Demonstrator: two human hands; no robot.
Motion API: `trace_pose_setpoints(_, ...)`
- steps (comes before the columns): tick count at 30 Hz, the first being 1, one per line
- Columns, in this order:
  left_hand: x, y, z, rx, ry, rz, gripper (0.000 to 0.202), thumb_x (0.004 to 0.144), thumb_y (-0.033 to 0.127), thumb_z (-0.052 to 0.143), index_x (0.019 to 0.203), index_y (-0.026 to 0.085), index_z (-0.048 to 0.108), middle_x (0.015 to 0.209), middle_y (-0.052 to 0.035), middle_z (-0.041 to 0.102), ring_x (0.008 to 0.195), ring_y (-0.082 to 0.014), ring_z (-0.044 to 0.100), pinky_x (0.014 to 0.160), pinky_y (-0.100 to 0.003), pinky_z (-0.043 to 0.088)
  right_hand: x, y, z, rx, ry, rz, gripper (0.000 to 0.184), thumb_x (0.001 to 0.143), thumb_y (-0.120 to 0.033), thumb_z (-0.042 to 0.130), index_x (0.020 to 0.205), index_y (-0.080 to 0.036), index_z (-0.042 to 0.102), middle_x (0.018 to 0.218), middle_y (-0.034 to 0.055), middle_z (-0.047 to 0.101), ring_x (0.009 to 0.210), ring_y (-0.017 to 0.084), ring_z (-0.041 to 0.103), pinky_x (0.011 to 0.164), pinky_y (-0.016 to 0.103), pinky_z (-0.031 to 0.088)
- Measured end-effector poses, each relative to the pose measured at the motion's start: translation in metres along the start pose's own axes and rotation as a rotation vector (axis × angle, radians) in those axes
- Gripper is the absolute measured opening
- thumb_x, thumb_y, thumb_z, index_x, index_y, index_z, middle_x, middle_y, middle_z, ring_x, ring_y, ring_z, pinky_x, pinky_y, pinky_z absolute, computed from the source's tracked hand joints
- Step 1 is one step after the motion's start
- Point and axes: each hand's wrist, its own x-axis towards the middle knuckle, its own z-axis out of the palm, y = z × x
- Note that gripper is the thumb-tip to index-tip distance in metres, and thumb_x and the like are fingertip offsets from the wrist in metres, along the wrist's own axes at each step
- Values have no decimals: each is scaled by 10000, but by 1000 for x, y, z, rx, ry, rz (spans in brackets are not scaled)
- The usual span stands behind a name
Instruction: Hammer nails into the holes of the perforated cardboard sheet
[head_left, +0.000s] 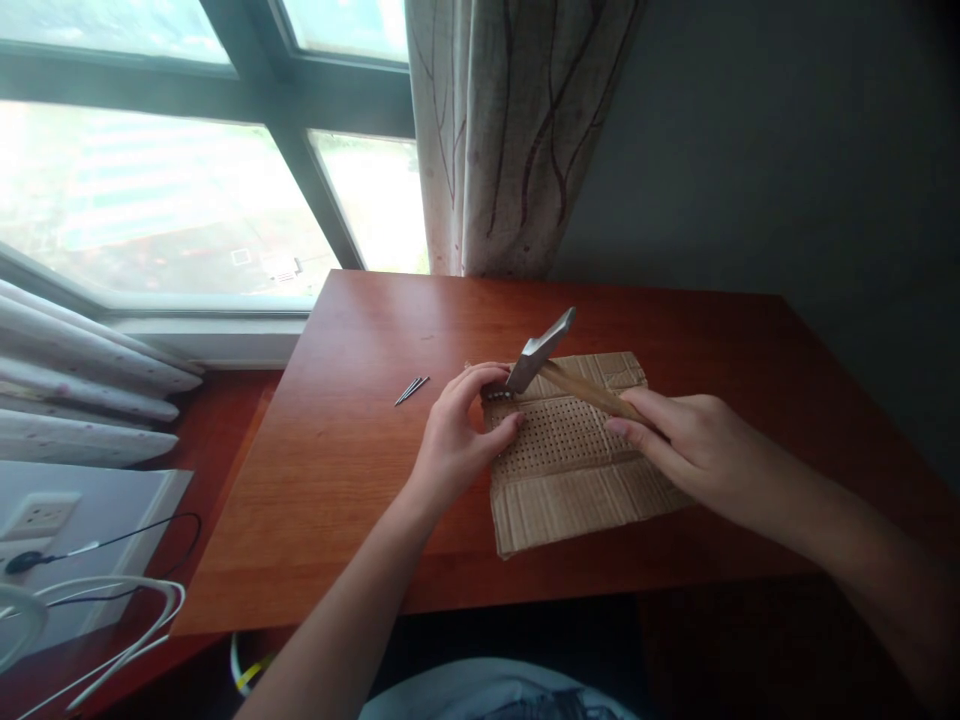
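A hammer with a wooden handle and a grey metal head is gripped in my right hand. Its head is tilted above the upper left part of a brown cardboard sheet, which lies on the table. A block of small holes in rows covers the sheet's middle. A short row of shiny nail heads shows under the hammer head. My left hand curves around that spot at the sheet's left edge, thumb and fingers apart; the fingertips are partly hidden behind the hammer head.
Several loose nails lie on the reddish-brown wooden table, left of the sheet. Behind the table are a window and a patterned curtain. White cables and a wall socket are at the lower left.
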Motion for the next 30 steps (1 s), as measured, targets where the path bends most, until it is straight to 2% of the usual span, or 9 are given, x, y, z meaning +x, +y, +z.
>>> trace_pose_setpoints(7,-1,-2,1,-1,-8,5,350,829,146,738,1152,238,643,1258,-63,695,1173,-234,645,1049,-415,514,-1,3,5,2,-20,28,306,1063,-411,431,841,-235,547,690,11,635,614,186,612,584,316,397)
trace_pose_setpoints(13,-1,-2,2,13,9,-2,375,815,151,754,1164,235,644,1265,-61,698,1178,-236,642,1063,-408,503,0,-1,0,-5,7,15,358,1061,-438,431,762,-245,472,622,-13,569,551,165,554,549,309,358)
trace_pose_setpoints(18,0,-2,2,-6,1,2,343,814,141,745,1130,233,649,1253,-56,704,1176,-230,647,1071,-403,493,2,3,1,-4,-41,12,295,1057,-407,451,819,-245,516,684,-6,621,613,174,602,578,305,381)
trace_pose_setpoints(23,1,-3,1,-6,3,5,357,802,139,756,1134,229,658,1257,-65,704,1175,-235,647,1060,-401,494,2,8,6,19,24,-30,321,1050,-393,469,765,-246,495,632,-16,589,560,165,580,543,304,366)
trace_pose_setpoints(27,0,-4,1,-3,12,6,342,801,147,761,1119,227,662,1248,-69,710,1171,-242,653,1072,-419,494,2,9,8,35,25,-40,287,1043,-390,492,801,-244,546,646,-19,604,565,161,584,541,299,383)
trace_pose_setpoints(30,-1,-4,2,13,25,2,375,796,160,779,1147,229,668,1254,-78,713,1166,-252,661,1072,-437,502,-3,12,6,93,113,-61,316,1034,-405,515,765,-241,546,588,-39,549,501,133,534,494,281,365)
